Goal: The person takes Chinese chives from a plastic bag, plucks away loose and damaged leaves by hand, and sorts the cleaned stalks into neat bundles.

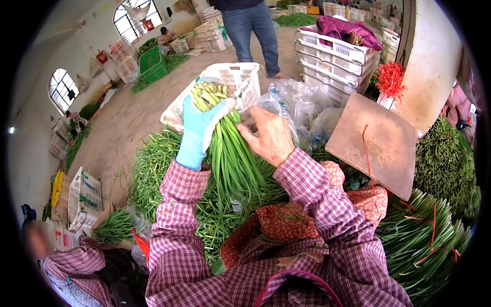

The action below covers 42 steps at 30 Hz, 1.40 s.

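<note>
A bunch of long green stalks (225, 148) with pale cut ends hangs from my left hand (199, 123), which wears a blue and white glove and is wrapped round it near the top. Bare, my right hand (268, 134) is at the right side of the bunch, thumb and fingers bent toward the stalks; what its fingertips hold, if anything, is too small to tell. Behind the bunch stands a white plastic crate (243, 77). Loose green stalks (158, 169) are heaped below and around my forearms.
Clear plastic bags (302, 105) and a brown board (376, 146) lie to the right. Stacked white crates (332, 66) stand behind them. Tied green bundles (419, 245) are at the lower right. One person (253, 30) stands ahead; another person (82, 271) is at the lower left.
</note>
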{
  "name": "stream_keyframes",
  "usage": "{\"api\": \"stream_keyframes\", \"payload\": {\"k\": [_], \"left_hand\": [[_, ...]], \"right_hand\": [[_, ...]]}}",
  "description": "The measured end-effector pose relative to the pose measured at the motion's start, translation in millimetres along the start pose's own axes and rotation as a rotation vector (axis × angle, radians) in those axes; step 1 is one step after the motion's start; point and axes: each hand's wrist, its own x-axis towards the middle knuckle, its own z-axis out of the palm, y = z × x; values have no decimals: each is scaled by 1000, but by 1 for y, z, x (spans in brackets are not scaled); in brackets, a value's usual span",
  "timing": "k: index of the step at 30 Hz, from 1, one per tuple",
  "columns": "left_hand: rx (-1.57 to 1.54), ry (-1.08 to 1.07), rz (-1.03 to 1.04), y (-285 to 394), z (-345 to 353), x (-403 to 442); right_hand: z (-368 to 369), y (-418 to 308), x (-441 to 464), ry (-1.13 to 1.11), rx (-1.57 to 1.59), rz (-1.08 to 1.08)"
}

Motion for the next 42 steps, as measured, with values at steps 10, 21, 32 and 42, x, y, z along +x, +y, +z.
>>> {"api": "stream_keyframes", "payload": {"k": [10, 21, 32, 42], "left_hand": [[117, -83, 100, -13, 9, -1], [1049, -465, 814, -35, 101, -58], [926, -1324, 748, -95, 248, -221], [900, -1434, 883, -126, 260, -277]], "right_hand": [[-3, 13, -13, -16, -116, -51], [-51, 160, -125, -262, -280, 414], [-181, 50, -135, -88, 197, 690], [-170, 21, -138, -346, -2, 569]]}}
